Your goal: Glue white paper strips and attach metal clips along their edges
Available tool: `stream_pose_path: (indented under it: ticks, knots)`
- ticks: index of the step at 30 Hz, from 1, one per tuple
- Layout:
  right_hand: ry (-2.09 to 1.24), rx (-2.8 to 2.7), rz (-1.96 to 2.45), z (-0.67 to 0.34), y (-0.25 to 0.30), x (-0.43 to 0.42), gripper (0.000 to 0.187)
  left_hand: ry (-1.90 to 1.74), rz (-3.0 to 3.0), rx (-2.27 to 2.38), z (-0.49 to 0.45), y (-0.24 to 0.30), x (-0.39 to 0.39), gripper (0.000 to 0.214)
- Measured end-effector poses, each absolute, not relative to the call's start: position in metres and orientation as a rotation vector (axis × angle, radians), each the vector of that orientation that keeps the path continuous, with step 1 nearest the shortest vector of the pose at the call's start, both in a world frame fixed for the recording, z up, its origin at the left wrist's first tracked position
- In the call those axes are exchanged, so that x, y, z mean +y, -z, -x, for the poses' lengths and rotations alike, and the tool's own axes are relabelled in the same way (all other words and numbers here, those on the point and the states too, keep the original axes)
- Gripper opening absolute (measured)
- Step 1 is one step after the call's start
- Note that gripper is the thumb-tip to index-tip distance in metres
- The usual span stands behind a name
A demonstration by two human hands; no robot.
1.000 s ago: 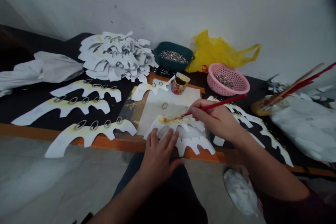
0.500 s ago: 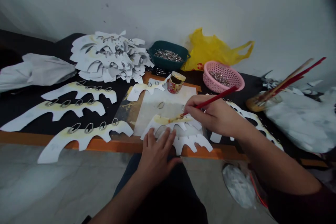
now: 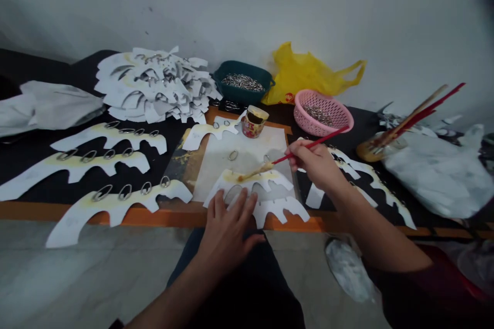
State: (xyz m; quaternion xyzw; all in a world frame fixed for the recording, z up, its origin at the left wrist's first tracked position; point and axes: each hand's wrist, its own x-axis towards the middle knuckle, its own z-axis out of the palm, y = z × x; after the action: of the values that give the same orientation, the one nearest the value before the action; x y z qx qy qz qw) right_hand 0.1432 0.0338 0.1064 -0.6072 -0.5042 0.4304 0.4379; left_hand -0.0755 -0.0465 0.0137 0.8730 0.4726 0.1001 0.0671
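My right hand (image 3: 318, 163) grips a red-handled brush (image 3: 280, 160), its pale bristles touching the upper edge of a white cut-out piece (image 3: 219, 181). Yellowish glue-like stuff coats that edge. Fingers spread, my left hand (image 3: 229, 226) lies flat on the lower left of the same piece. Another scalloped white piece (image 3: 270, 211) overlaps just below it. Under them is a pale sheet (image 3: 216, 157) on a board, with a loose metal oval ring (image 3: 232, 155) on it. A small printed cup (image 3: 253, 122) of dark contents stands behind.
White pieces with metal rings lie on the left (image 3: 119, 200) and right (image 3: 389, 198). A tall stack of pieces (image 3: 154, 87) stands behind. Ring-filled baskets, one green (image 3: 241, 95) and one pink (image 3: 320, 123), sit near a yellow bag (image 3: 309, 74). Brushes (image 3: 409, 126) lean in a jar at right.
My right hand has moved right and slightly back, and the brush tip has slid left along the coated edge. My left hand has stayed on the piece. The view has shifted slightly.
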Motion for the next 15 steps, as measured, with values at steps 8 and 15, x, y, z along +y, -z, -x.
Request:
stream_pose_path:
  ticks: [8, 15]
  knots:
    - [-1.119, -0.763, 1.492, -0.152, -0.069, 0.018, 0.016, -0.199, -2.717, 1.303, 0.076, -0.029, -0.041, 0.08]
    - [-1.086, -0.826, 1.478, -0.155, -0.062, 0.007, 0.033, -0.445, -2.644, 1.316, 0.084, -0.021, -0.038, 0.072]
